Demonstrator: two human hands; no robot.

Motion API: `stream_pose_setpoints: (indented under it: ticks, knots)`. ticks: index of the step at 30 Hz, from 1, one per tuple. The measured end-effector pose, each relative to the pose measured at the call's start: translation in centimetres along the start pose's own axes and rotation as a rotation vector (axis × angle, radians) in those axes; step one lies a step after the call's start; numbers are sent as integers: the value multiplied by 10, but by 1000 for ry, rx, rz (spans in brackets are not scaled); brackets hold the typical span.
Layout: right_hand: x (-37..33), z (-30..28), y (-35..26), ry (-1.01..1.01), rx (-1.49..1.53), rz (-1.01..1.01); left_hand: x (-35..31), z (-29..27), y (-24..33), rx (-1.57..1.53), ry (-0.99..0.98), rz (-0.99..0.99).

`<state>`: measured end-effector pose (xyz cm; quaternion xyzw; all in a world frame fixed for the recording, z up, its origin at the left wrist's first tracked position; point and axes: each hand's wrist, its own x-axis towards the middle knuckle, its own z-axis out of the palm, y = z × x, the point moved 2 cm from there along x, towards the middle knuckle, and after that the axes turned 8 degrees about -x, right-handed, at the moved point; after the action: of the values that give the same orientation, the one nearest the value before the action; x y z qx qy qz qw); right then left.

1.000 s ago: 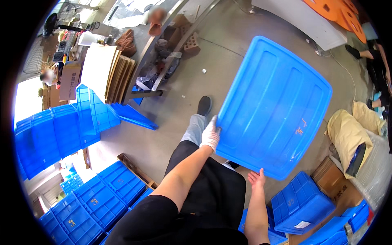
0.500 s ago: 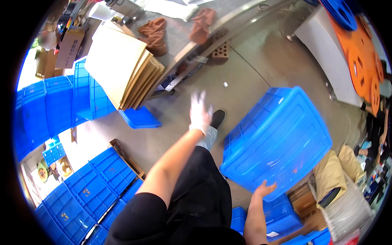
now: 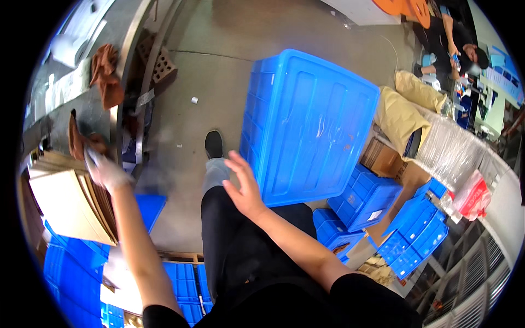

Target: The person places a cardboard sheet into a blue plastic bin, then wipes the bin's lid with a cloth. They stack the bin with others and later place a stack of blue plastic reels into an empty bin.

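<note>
Two hands stand well apart: the gloved left hand (image 3: 106, 172) at the left of the frame, the bare right hand (image 3: 247, 194) near the centre. A crumpled brown cloth (image 3: 75, 136) lies on the grey table (image 3: 128, 41), just beyond the left fingertips toward the upper left; its longer run slants down toward that hand, much the nearer of the two. Blur hides whether those fingers pinch the cloth or only meet it, so I cannot tell. Right thumb and fingers spread wide, holding nothing, just beside the lower left edge of a blue lidded bin (image 3: 322, 126) right of centre, whose long axis runs up and down the frame. Cardboard sheets (image 3: 68, 205) stand just below the left hand.
</note>
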<state>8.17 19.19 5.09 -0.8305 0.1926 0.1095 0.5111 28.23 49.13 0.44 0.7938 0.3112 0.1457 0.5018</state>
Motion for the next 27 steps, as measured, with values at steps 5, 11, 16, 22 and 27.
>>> stream_pose_setpoints:
  ticks: [5, 11, 16, 22, 27]
  knots:
    - [25, 1, -14, -48, 785, 291, -238, -44, 11, -212, -604, 75]
    - [49, -112, 88, 106, 1108, 369, -351, 13, 74, 29, -1063, 77]
    - [214, -223, 129, 185, -145, -247, -388, -11, 6, 315, -1108, 94]
    - [143, -112, 173, 246, -755, -329, -429, -7, -11, 348, -1151, -121]
    - [-134, -68, 240, -153, -781, -485, -437, -8, -3, 471, -1200, 64]
